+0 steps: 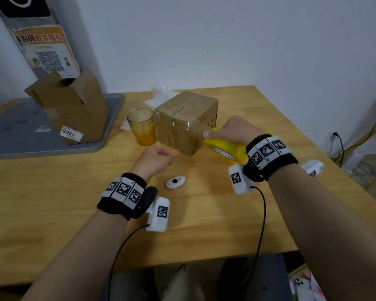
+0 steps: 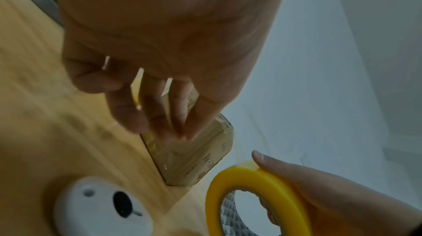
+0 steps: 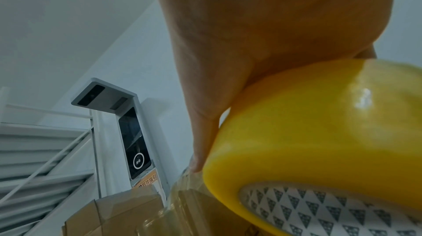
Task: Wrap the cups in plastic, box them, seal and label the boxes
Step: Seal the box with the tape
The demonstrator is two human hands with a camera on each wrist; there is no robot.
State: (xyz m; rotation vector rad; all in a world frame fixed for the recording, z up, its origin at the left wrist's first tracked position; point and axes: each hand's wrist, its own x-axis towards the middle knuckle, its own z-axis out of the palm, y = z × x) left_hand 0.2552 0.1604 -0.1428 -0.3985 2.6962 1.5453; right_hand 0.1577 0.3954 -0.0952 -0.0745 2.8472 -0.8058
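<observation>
Boxes first: open cardboard box (image 1: 72,109) sitting upper left on a grey tray (image 1: 30,135), amber glass cup (image 1: 142,127) standing unwrapped at centre, touching the taped box (image 1: 186,121) beside it. Left hand (image 1: 153,160) hovering curled, gripping nothing. Right hand (image 1: 232,131) gripping yellow tape roll (image 1: 224,147), strip stretching onto the box side. Risk: tape wrinkling or dragging the box into the cup, since nothing is bracing it. Wooden surface (image 1: 204,213), white device (image 1: 175,182) lying on it, plain white wall behind.
</observation>
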